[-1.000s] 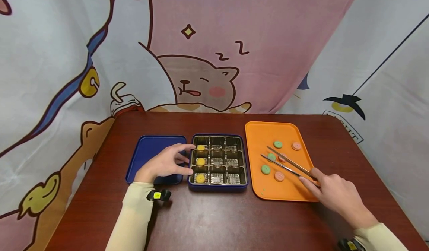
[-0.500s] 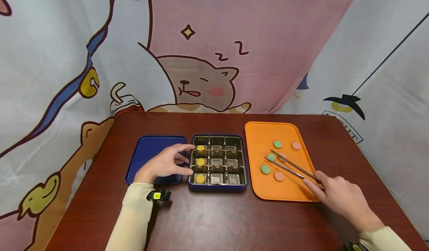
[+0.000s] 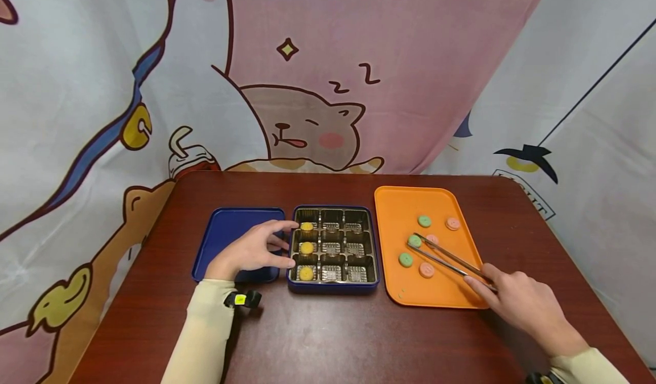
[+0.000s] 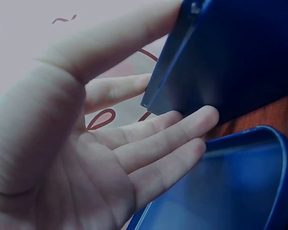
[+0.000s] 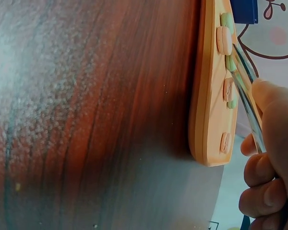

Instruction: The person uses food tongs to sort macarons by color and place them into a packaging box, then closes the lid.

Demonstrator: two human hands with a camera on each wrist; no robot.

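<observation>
My right hand (image 3: 521, 303) grips a pair of metal tongs (image 3: 453, 266) over the orange tray (image 3: 446, 294). The tongs' tips stand on either side of a green macaron (image 3: 414, 240), with a pink macaron (image 3: 433, 240) right beside it. My left hand (image 3: 254, 249) has its thumb and fingertips at the left side of a blue box (image 3: 333, 288); in the left wrist view the fingers (image 4: 168, 143) lie nearly straight. The box's gold insert is split into compartments, and a yellow macaron (image 3: 306, 248) sits in each one of the left column.
Other green and pink macarons, such as a pink one (image 3: 426, 269) near the front, lie on the orange tray. A blue lid (image 3: 230, 224) lies left of the box, partly under my left hand. A printed curtain (image 3: 425, 59) hangs behind the brown table (image 3: 318, 338).
The tongs have shifted slightly right and down, and their tips have narrowed around the green macaron. My right hand moved a little with them; my left hand and the box stay put.
</observation>
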